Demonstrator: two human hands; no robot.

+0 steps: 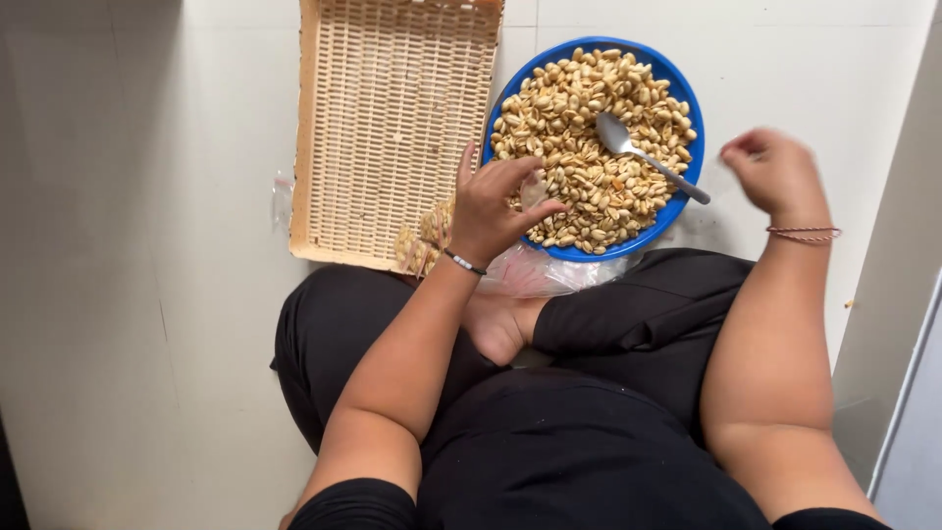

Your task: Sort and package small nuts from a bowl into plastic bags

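One bowl [510, 103] — one spoon [643, 155]

you are looking down in even, soft indoor light with no harsh glare. the pale floor [147, 294] is brightest at upper right and falls into grey shadow along the left edge. your right hand [770, 172] at upper right is motion-blurred; the peanuts [589, 118] stay sharp.
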